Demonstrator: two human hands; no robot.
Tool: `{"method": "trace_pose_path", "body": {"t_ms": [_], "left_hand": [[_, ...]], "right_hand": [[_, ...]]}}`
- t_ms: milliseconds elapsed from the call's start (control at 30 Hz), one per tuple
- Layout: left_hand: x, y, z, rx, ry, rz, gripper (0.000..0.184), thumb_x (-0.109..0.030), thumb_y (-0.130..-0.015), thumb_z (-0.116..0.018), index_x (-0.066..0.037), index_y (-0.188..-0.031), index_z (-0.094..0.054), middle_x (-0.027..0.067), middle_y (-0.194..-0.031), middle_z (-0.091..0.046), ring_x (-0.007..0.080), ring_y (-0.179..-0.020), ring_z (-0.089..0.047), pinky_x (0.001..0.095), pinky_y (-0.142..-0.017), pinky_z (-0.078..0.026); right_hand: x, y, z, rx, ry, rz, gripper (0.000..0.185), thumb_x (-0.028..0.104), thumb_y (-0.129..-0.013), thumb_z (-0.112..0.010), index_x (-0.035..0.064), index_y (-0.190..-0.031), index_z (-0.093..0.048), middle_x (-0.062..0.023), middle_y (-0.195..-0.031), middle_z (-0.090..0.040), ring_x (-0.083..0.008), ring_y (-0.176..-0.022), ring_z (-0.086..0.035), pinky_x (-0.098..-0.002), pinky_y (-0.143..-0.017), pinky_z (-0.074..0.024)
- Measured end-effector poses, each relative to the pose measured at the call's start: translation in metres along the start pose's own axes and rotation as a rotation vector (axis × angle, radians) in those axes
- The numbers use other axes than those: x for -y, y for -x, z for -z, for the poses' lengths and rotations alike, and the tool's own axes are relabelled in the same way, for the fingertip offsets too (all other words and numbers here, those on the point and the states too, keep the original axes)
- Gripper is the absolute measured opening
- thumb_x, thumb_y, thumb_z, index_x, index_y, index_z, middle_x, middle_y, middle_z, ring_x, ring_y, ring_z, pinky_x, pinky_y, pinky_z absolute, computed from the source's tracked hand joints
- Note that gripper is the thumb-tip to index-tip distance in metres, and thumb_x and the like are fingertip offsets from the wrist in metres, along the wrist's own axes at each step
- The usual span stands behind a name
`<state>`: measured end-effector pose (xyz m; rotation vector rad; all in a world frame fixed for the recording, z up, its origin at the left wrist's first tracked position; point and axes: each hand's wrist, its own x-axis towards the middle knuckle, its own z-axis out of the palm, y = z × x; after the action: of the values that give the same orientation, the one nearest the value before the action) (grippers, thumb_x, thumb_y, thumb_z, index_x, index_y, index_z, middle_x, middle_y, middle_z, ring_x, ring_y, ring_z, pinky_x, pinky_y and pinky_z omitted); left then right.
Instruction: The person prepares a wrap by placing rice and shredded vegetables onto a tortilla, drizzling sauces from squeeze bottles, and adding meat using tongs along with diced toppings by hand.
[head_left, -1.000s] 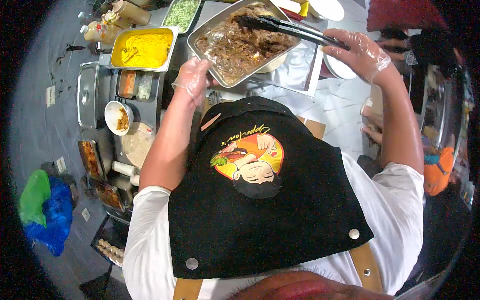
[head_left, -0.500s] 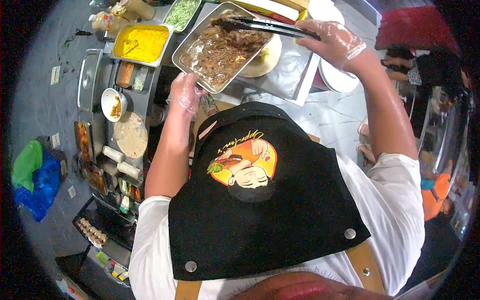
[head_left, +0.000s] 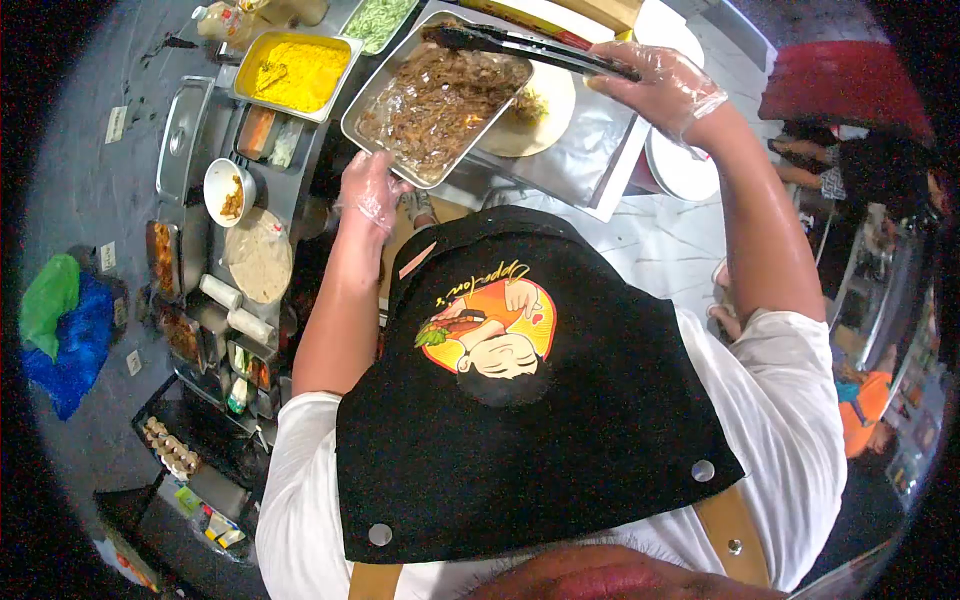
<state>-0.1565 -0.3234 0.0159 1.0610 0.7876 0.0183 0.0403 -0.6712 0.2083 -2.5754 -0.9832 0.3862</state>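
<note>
My left hand [head_left: 372,190], in a clear plastic glove, grips the near corner of a metal pan [head_left: 352,128] and keeps it tilted. Shredded brown meat [head_left: 428,108] covers much of the pan's bottom. My right hand [head_left: 662,84], gloved the same way, is closed around black-and-steel tongs [head_left: 545,50]. The tongs' tips reach the meat at the pan's far end. Beside the pan lies a flat tortilla [head_left: 545,125] with a small heap of yellow-green filling [head_left: 530,106] on it, partly hidden by the pan.
Left of the pan stand a tray of yellow shredded food [head_left: 298,75] and a tray of shredded greens [head_left: 375,22]. A white bowl [head_left: 228,193] and stacked tortillas [head_left: 258,258] lie along the left counter. White round lids [head_left: 683,165] sit at right, near another person [head_left: 870,170].
The tongs' tips have shifted slightly left within the pan. More of the filling on the tortilla now shows. The whole view has turned a little.
</note>
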Motion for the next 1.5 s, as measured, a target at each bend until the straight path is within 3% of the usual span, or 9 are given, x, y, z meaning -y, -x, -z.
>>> {"method": "trace_pose_path", "body": {"t_ms": [67, 167, 367, 500, 667, 967, 1167, 1367, 1500], "left_hand": [[0.002, 0.001, 0.004, -0.026, 0.014, -0.015, 0.026, -0.012, -0.101, -0.057, -0.002, -0.125, -0.063, 0.0086, -0.106, -0.071, 0.0174, -0.075, -0.065, 0.0362, -0.065, -0.060], [0.001, 0.001, 0.019, -0.016, -0.052, -0.013, 0.037, -0.010, -0.102, -0.055, 0.000, -0.137, -0.057, 0.0144, -0.126, -0.071, 0.0268, -0.104, -0.075, 0.0438, -0.084, -0.066], [-0.001, 0.019, 0.043, -0.099, -0.043, -0.016, 0.034, -0.013, -0.103, -0.057, -0.001, -0.134, -0.058, 0.0123, -0.122, -0.071, 0.0234, -0.097, -0.075, 0.0392, -0.078, -0.064], [-0.009, 0.025, 0.045, -0.148, 0.014, -0.018, 0.029, -0.015, -0.102, -0.061, -0.002, -0.128, -0.059, 0.0109, -0.113, -0.072, 0.0202, -0.090, -0.074, 0.0358, -0.071, -0.062], [-0.010, 0.030, 0.046, -0.211, 0.006, -0.017, 0.029, -0.014, -0.102, -0.060, -0.001, -0.128, -0.058, 0.0125, -0.113, -0.073, 0.0222, -0.091, -0.075, 0.0368, -0.071, -0.063], [-0.016, 0.035, 0.041, -0.262, -0.037, 0.009, 0.038, -0.009, -0.100, -0.055, -0.003, -0.137, -0.056, 0.0123, -0.123, -0.071, 0.0249, -0.099, -0.075, 0.0371, -0.071, -0.062], [-0.008, 0.025, 0.056, -0.217, -0.051, -0.005, 0.034, -0.015, -0.099, -0.061, -0.005, -0.131, -0.059, 0.0094, -0.113, -0.072, 0.0203, -0.091, -0.074, 0.0360, -0.074, -0.065], [-0.013, 0.024, 0.049, -0.224, -0.069, 0.010, 0.031, -0.015, -0.098, -0.061, -0.004, -0.128, -0.060, 0.0093, -0.113, -0.073, 0.0203, -0.089, -0.074, 0.0363, -0.072, -0.064], [-0.016, 0.026, 0.048, -0.211, -0.065, 0.014, 0.030, -0.014, -0.098, -0.062, -0.004, -0.126, -0.061, 0.0094, -0.114, -0.072, 0.0211, -0.093, -0.074, 0.0369, -0.074, -0.063]], "right_hand": [[-0.002, 0.007, 0.009, 0.016, 0.051, -0.029, 0.047, 0.041, -0.102, -0.069, 0.0089, -0.136, -0.070, -0.0223, -0.117, -0.076, -0.0418, -0.108, -0.073, -0.0468, -0.098, -0.0557], [-0.001, 0.020, 0.022, 0.070, 0.038, -0.136, 0.048, 0.043, -0.101, -0.069, 0.0119, -0.137, -0.070, -0.0217, -0.128, -0.073, -0.0390, -0.118, -0.069, -0.0453, -0.104, -0.0522], [-0.025, 0.041, -0.003, 0.042, 0.088, -0.265, 0.050, 0.045, -0.101, -0.069, 0.0129, -0.140, -0.068, -0.0219, -0.128, -0.073, -0.0396, -0.120, -0.069, -0.0450, -0.106, -0.0521], [-0.049, 0.021, -0.047, 0.185, 0.145, -0.327, 0.050, 0.043, -0.104, -0.065, 0.0124, -0.143, -0.065, -0.0234, -0.125, -0.073, -0.0408, -0.118, -0.069, -0.0474, -0.103, -0.0537], [-0.081, 0.004, -0.114, 0.150, 0.175, -0.295, 0.040, 0.039, -0.103, -0.064, 0.0195, -0.138, -0.067, -0.0163, -0.127, -0.074, -0.0364, -0.117, -0.071, -0.0490, -0.100, -0.0559], [-0.096, 0.016, -0.116, 0.219, 0.214, -0.346, 0.048, 0.040, -0.103, -0.065, 0.0163, -0.145, -0.063, -0.0155, -0.132, -0.073, -0.0359, -0.120, -0.070, -0.0468, -0.103, -0.0551], [-0.091, 0.015, -0.096, 0.357, 0.247, -0.431, 0.047, 0.039, -0.103, -0.064, 0.0173, -0.145, -0.064, -0.0154, -0.134, -0.072, -0.0351, -0.124, -0.069, -0.0470, -0.106, -0.0541], [-0.098, 0.019, -0.094, 0.265, 0.204, -0.388, 0.049, 0.040, -0.103, -0.065, 0.0156, -0.145, -0.065, -0.0185, -0.125, -0.075, -0.0379, -0.115, -0.071, -0.0477, -0.102, -0.0543], [-0.094, 0.011, -0.094, 0.301, 0.218, -0.406, 0.045, 0.038, -0.103, -0.064, 0.0192, -0.144, -0.066, -0.0169, -0.129, -0.074, -0.0354, -0.120, -0.070, -0.0474, -0.103, -0.0543]]}}
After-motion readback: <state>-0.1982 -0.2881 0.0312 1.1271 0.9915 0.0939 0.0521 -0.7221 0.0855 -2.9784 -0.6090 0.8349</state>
